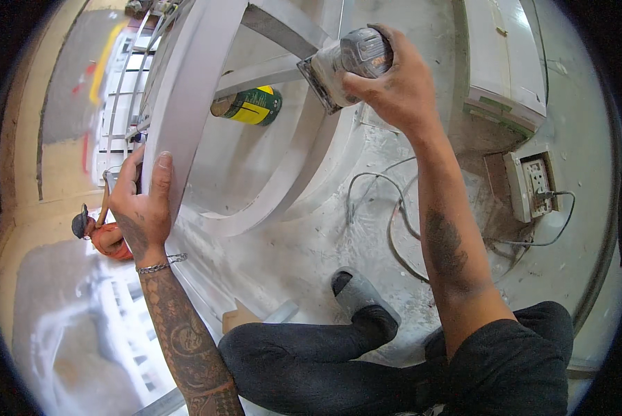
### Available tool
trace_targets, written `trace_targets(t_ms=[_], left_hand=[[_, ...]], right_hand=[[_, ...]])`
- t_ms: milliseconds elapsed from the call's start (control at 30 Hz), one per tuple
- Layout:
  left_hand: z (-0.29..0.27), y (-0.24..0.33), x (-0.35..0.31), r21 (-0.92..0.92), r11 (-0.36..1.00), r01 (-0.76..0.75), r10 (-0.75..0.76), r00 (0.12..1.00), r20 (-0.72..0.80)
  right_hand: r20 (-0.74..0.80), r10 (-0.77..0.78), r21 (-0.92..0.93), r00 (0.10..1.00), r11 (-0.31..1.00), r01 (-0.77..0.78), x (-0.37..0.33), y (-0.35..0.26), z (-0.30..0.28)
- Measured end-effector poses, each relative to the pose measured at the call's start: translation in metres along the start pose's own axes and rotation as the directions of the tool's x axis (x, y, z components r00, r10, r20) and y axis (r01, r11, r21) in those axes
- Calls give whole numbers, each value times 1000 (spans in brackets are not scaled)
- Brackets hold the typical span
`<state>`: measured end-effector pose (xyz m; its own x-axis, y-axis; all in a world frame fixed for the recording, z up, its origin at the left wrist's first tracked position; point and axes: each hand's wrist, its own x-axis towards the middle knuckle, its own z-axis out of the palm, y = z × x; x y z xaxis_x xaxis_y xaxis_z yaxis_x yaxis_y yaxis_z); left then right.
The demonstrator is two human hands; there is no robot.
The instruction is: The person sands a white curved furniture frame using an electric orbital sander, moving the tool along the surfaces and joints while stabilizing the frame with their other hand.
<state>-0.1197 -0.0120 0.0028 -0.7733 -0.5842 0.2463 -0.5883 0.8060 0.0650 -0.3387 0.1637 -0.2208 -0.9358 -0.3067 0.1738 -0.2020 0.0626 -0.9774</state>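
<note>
While a co-worker [113, 239] shows at far left, a dusty pale floor [311, 246] runs past a can [257, 106] to a wall socket [536, 182]. The left hand [143, 201] pinches the edge of a white frame [188, 90] between thumb and fingers; the right hand [404, 83], wrapped firmly around a sander [356, 59], holds it at upper centre by the crossbars, contact unclear.

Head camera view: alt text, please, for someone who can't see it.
The right hand holds a dusty sander at a pale, partly curved frame, while the left hand grips the frame. A green-and-yellow can shows behind it; a socket is at right, another person in orange at far left.
</note>
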Motion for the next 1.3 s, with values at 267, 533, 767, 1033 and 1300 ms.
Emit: trace_targets(t_ms=[267, 533, 767, 1033, 1300], left_hand=[[-1, 0, -3, 38, 999, -14, 14, 1000, -12], [-5, -11, -6, 57, 998, 12, -11, 1000, -10], [-6, -2, -10, 45, 998, 45, -45, 999, -5], [-15, -23, -18, 51, 997, 63, -61, 997, -35], [-28, -29, -25, 86, 991, 103, -98, 994, -56]], right_hand=[[118, 161, -160, 980, 977, -141, 15, 38, 0], [163, 274, -144, 948, 957, -252, 29, 40, -3], [-38, 391, -89, 920, 915, -393, 29, 89, -18], [129, 470, 153, 873, 861, -486, 19, 74, 5], [301, 518, 267, 801, 760, -592, 6, 46, 25]])
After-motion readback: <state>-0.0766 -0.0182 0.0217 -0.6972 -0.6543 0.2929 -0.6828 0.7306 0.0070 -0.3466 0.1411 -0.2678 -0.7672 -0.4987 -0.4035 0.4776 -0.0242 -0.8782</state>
